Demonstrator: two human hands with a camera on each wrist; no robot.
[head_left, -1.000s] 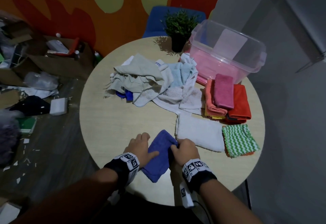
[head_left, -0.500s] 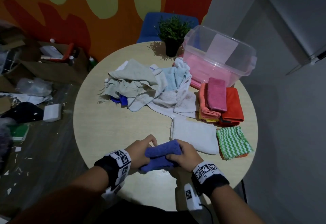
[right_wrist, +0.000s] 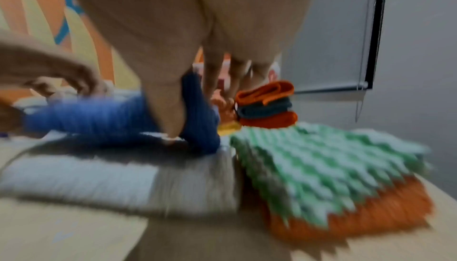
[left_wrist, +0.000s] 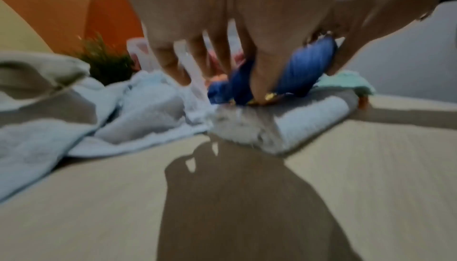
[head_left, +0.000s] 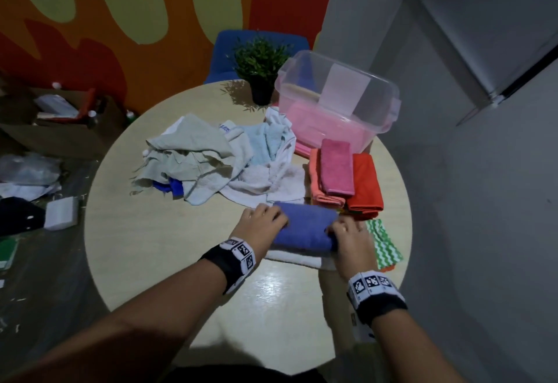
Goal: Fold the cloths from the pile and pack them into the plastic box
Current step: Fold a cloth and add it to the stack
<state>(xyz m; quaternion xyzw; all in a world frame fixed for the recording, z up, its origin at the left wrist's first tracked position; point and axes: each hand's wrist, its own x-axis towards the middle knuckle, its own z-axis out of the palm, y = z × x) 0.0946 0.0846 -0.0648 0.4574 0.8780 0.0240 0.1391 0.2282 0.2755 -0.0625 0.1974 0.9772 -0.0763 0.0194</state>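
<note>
A folded blue cloth (head_left: 305, 227) lies on top of a folded white cloth (head_left: 297, 259) near the table's front right. My left hand (head_left: 262, 222) grips its left end and my right hand (head_left: 347, 231) grips its right end. In the wrist views the blue cloth (left_wrist: 306, 69) (right_wrist: 99, 114) is pinched between thumb and fingers of each hand. The unfolded pile (head_left: 211, 159) of grey, white and light blue cloths sits mid-table. The clear plastic box (head_left: 338, 101), with pink cloth inside, stands at the back right.
Folded orange and pink cloths (head_left: 344, 180) are stacked beside the box, and a green zigzag cloth (head_left: 385, 243) lies right of my hands. A small potted plant (head_left: 259, 65) stands at the back. The round table (head_left: 151, 231) is bare at front left. Clutter covers the floor at left.
Both hands folded the blue cloth, lifted it and carried it forward and to the right, onto the folded white cloth. The camera view has shifted as well.
</note>
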